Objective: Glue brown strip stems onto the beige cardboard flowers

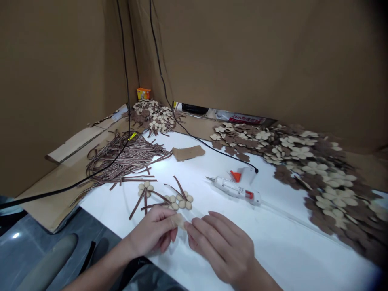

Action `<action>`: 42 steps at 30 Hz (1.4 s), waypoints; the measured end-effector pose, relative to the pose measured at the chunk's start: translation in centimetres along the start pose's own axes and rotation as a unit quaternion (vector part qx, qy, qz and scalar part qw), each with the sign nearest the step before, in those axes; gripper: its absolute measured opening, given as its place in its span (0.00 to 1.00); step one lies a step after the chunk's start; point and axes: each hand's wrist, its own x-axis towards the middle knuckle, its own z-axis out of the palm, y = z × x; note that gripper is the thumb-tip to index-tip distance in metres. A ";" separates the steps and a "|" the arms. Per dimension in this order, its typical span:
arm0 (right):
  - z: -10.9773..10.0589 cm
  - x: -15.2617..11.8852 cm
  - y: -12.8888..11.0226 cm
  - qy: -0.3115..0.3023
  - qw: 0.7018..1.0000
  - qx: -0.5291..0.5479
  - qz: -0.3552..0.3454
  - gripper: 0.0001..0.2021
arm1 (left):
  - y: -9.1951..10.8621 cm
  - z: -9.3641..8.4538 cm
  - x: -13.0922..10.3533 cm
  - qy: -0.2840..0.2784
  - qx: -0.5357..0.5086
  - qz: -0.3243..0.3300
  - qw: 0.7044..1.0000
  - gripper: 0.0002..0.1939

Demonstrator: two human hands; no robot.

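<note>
Between both hands, over the white board (273, 242), is a small beige piece (178, 220), partly covered by fingers. My left hand (154, 230) pinches its left side between thumb and fingers. The fingertips of my right hand (222, 244) close on its right edge. Just beyond my left hand lie beige flowers (184, 200) with brown striped ribbon strips attached. Another such flower (146, 187) with strips lies further left. A white glue gun (233, 188) rests beyond my right hand, its metal tip pointing left.
Brown striped ribbon strips (124, 155) are heaped at left. Beige and brown flowers (336, 190) cover the right side. Finished-looking flowers (154, 115) pile up near an orange box (143, 93). A black cable (163, 83) crosses the board; a cardboard scrap (188, 152) lies centrally.
</note>
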 end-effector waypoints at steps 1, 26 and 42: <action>0.0 -0.2 -0.1 -0.003 1.000 0.003 -0.003 0.03 | 0.1 0.0 0.0 -0.004 -0.005 -0.004 1.000 0.26; 0.7 -0.8 -0.1 -0.105 0.994 0.018 -0.008 0.10 | -0.1 0.1 0.1 -0.062 -0.044 -0.020 0.997 0.22; 0.1 -0.9 1.2 -0.081 0.986 0.149 0.008 0.10 | -0.1 0.0 -0.1 0.127 -0.084 0.131 0.980 0.22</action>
